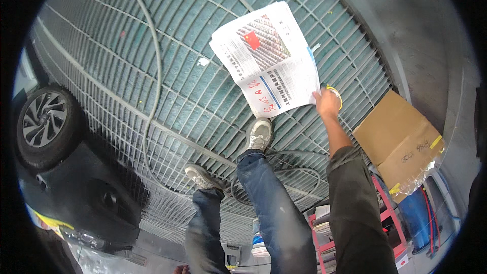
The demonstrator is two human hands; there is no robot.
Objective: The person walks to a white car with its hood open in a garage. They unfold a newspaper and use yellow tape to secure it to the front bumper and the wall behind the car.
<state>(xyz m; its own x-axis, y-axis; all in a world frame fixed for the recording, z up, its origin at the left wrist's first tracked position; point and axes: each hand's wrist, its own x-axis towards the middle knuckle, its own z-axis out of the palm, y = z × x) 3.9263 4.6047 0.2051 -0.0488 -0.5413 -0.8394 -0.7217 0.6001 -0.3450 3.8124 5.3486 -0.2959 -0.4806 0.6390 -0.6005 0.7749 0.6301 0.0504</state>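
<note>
My right hand (328, 102) grips the lower right corner of a folded newspaper (266, 61), which bears a printed photo and red handwriting. A yellow-edged roll of tape (335, 96) is at the same hand, on its far side; how it is held is partly hidden. The newspaper hangs over the metal floor grating, just beyond my shoes. Only the fingertips of my left hand (181, 269) show at the bottom edge, beside my trouser leg; whether they hold anything is out of sight.
A hose (156, 57) snakes over the metal grating (182, 95). At left stands a dark car with its wheel (45, 118). On the right are a flattened cardboard sheet (399, 140) with plastic film, a red shelf rack (388, 211) and a blue container (415, 217).
</note>
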